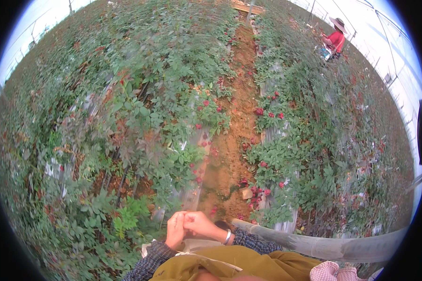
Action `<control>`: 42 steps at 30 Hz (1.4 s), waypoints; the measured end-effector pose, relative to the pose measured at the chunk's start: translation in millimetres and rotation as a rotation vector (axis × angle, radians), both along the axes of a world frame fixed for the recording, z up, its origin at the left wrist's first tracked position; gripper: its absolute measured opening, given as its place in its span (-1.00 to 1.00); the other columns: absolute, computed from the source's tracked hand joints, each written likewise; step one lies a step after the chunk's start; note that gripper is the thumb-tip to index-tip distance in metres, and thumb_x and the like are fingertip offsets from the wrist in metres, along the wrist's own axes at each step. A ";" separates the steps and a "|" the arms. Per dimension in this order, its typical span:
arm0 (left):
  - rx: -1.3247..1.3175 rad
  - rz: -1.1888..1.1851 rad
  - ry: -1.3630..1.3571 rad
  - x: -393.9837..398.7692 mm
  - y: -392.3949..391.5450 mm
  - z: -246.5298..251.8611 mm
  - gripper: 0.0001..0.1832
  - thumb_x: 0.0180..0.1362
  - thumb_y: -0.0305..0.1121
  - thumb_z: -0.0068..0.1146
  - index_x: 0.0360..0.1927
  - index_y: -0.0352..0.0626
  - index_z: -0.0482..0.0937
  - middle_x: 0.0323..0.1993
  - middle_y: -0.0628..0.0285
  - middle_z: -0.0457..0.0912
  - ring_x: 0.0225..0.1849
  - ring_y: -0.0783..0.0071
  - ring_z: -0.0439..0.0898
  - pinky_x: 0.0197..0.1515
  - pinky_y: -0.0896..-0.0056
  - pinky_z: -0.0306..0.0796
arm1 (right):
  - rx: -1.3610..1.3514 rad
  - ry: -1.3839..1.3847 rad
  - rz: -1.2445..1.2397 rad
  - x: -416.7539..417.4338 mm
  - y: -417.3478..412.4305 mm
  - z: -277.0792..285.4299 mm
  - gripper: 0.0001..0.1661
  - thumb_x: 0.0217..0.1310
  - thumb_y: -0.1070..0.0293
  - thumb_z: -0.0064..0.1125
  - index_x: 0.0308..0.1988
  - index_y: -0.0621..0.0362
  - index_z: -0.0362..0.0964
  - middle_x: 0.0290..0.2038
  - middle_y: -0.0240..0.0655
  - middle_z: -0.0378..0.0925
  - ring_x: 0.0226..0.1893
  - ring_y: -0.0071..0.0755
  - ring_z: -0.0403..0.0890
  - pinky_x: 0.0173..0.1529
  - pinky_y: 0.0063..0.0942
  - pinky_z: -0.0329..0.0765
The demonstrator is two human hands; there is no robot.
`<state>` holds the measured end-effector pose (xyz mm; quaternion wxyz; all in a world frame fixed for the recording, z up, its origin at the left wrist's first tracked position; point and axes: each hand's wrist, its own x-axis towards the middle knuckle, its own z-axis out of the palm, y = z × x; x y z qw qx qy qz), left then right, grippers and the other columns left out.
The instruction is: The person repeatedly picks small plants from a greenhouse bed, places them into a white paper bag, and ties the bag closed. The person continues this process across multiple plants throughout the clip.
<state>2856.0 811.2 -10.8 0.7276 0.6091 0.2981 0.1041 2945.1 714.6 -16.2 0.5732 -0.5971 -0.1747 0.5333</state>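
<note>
My left hand and my right hand meet in front of my waist, touching at the fingers. The fingers of both are curled in. No object shows in either, though the insides of the hands are hidden. A silver-coloured bangle circles my right wrist. Below the hands lies an olive-brown garment, with dark checked sleeves on my arms. Just right of my right forearm, a thick grey pole, perhaps bamboo, runs out to the right.
A bare soil path runs ahead between beds of rose bushes. Red blooms and plastic sheeting line its sides. A person in a wide-brimmed hat stands among plants at the far right, under the greenhouse cover.
</note>
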 end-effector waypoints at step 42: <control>-0.189 -0.034 -0.058 420.6 -24.9 81.4 -0.89 0.11 -0.43 0.19 -0.32 -0.23 0.56 -0.70 0.48 0.38 -0.76 0.81 0.18 -0.75 0.72 -0.02 | 0.454 -0.653 -0.298 464.3 -61.4 126.8 -0.81 0.10 0.44 0.20 -0.52 0.24 0.40 -0.44 -0.36 0.45 -0.46 -0.60 0.45 -0.40 -0.57 0.38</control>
